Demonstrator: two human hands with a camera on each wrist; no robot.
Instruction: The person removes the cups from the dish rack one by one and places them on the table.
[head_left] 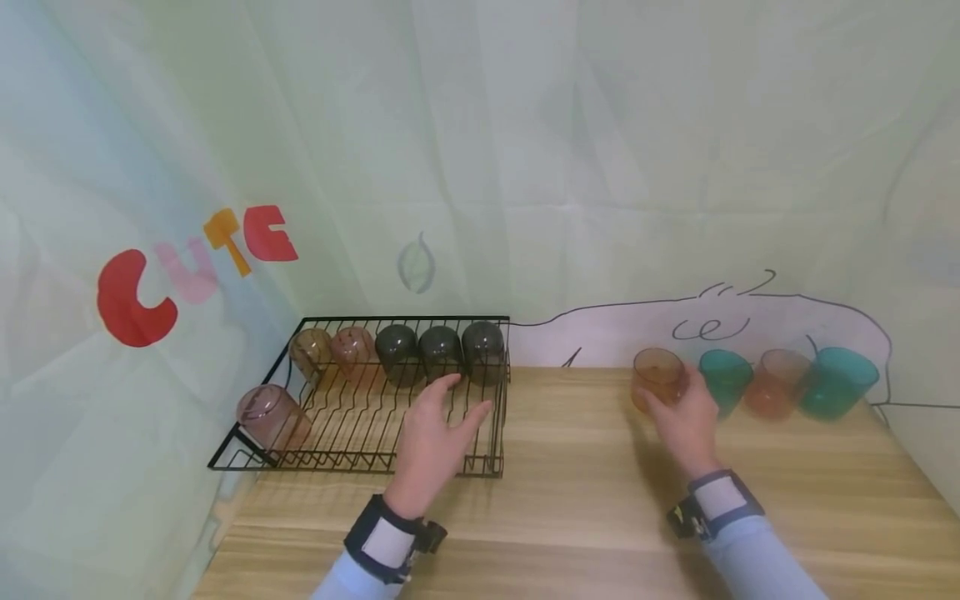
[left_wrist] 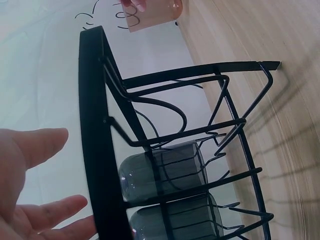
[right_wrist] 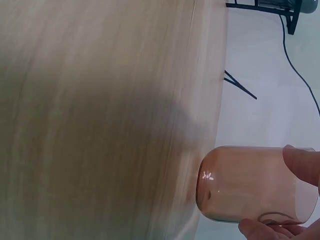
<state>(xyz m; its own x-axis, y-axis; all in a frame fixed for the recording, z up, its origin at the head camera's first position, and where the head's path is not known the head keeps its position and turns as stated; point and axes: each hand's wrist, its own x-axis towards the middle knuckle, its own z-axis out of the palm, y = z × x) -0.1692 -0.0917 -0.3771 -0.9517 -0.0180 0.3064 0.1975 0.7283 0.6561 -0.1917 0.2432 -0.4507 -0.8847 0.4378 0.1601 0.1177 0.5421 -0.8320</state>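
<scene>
My right hand (head_left: 686,417) grips an amber see-through cup (head_left: 656,385) near its rim, thumb on one side and fingers on the other. The right wrist view shows the same cup (right_wrist: 245,185) with its mouth toward the hand. Over the front right part of a black wire rack (head_left: 352,462), my left hand (head_left: 433,446) hovers with thumb and fingers spread, holding nothing. Three dark grey cups (head_left: 441,354) stand upside down along the rack's back row, beside a pink cup (head_left: 352,350) and a yellowish cup (head_left: 310,350).
Another pink cup (head_left: 273,421) sits at the rack's front left corner. Right of my right hand stand a teal cup (head_left: 723,379), an orange-pink cup (head_left: 777,383) and a second teal cup (head_left: 836,383), mouths up. A printed cloth (head_left: 525,167) hangs behind the wooden table (head_left: 570,508).
</scene>
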